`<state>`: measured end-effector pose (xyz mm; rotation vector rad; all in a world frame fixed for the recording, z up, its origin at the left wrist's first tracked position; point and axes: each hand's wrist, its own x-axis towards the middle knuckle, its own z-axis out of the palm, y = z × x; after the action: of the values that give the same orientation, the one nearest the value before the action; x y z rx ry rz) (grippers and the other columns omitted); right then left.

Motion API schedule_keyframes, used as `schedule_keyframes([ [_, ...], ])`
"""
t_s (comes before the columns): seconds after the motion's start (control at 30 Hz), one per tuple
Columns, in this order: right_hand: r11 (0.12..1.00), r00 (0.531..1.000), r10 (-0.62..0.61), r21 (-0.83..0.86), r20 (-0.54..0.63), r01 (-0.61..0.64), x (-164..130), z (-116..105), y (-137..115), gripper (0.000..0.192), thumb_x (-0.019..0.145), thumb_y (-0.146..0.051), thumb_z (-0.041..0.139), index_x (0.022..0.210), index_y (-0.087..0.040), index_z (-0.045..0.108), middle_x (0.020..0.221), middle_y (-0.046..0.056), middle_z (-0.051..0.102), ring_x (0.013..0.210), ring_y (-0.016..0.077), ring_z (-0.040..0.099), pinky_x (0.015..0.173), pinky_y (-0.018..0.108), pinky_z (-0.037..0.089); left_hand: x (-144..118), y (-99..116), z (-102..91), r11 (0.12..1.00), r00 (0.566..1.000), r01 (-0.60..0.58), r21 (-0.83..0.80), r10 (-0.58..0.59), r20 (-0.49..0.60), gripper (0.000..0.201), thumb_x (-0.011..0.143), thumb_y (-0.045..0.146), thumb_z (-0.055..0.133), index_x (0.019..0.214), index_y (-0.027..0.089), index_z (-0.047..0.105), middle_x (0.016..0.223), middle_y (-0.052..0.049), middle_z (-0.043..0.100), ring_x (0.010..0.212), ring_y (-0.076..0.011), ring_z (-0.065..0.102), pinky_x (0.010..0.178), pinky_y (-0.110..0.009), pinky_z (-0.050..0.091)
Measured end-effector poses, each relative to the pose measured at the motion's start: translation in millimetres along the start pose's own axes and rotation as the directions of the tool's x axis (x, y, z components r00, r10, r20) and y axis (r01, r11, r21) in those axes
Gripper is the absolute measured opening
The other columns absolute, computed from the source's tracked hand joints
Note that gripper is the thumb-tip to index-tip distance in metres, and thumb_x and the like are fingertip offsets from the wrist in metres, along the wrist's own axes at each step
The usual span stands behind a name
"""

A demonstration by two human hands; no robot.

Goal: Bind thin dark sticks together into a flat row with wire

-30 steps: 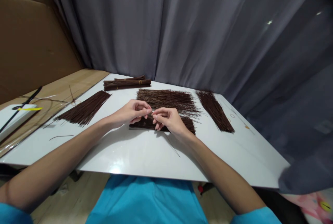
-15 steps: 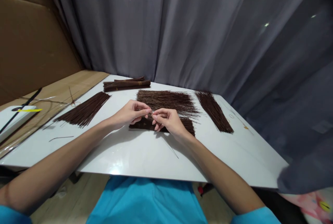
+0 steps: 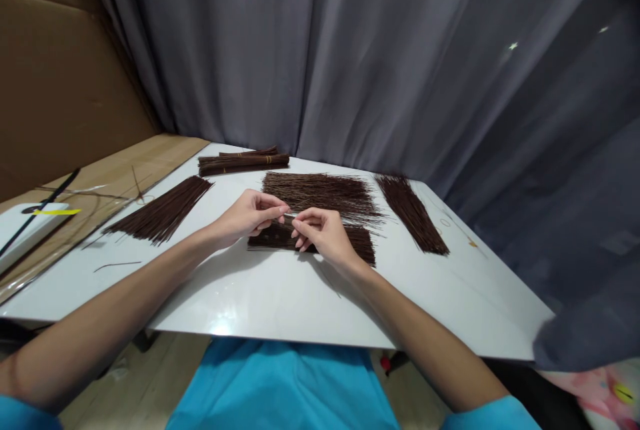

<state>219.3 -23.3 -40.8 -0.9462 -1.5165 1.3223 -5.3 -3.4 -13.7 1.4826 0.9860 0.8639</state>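
My left hand point(image 3: 250, 218) is closed in a pinch of thumb and fingers above the middle of the table. Just right of it, my right hand point(image 3: 324, 233) pinches too, its fingertips close to the left ones. A thin brown stem point(image 3: 331, 281) runs between the fingertips and trails out below my right hand toward the near edge. Under both hands lies a bundle of dark brown stems point(image 3: 361, 243), partly hidden by them. Behind it is a wider spread of brown stems point(image 3: 320, 191) with uneven ends on the right.
Fanned stems point(image 3: 163, 210) lie left, and another pile point(image 3: 413, 213) lies right. Tied bundles point(image 3: 245, 162) rest at the back of the white table point(image 3: 215, 310). One loose stem point(image 3: 117, 264) is at left. A cardboard panel point(image 3: 65, 90) and grey curtain point(image 3: 350, 63) border the table.
The fingertips of my two hands have drawn slightly apart, with the stem between them. Its trailing end has shifted a little up and left. The bundles have not moved.
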Motion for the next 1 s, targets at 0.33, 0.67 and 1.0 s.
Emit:
schedule_keyframes([
  [0.33,0.999,1.000,0.011,0.038,0.012,-0.012,1,-1,-1,0.039,0.081,-0.050,0.087,0.091,-0.015,0.073,0.073,0.004,0.075,0.053,0.0139,0.067,0.049,0.026,0.059,-2,3,0.3,1.000,1.000,0.002,0.017,-0.002,0.028,0.040,0.093,0.051,0.079,0.100,0.012,0.079,0.060,0.003,0.047,0.046,-0.0056,0.032,0.040,-0.019,0.021],
  [0.67,1.000,1.000,-0.003,0.009,0.015,0.003,2,-3,2,0.036,0.083,-0.048,0.086,0.091,-0.016,0.072,0.073,0.003,0.074,0.051,0.0132,0.066,0.048,0.025,0.058,3,-8,-4.7,1.000,0.999,-0.025,0.007,0.025,0.041,0.040,0.094,0.052,0.077,0.094,0.012,0.078,0.056,0.004,0.043,0.046,-0.0063,0.032,0.039,-0.018,0.021],
  [1.0,1.000,1.000,-0.013,0.011,0.029,0.013,1,-3,1,0.038,0.083,-0.050,0.087,0.091,-0.016,0.073,0.074,0.003,0.075,0.051,0.0127,0.066,0.050,0.025,0.059,0,-2,-3.7,1.000,0.997,-0.025,0.005,0.024,0.076,0.040,0.094,0.051,0.078,0.092,0.011,0.079,0.055,0.003,0.043,0.046,-0.0064,0.031,0.039,-0.019,0.021],
])
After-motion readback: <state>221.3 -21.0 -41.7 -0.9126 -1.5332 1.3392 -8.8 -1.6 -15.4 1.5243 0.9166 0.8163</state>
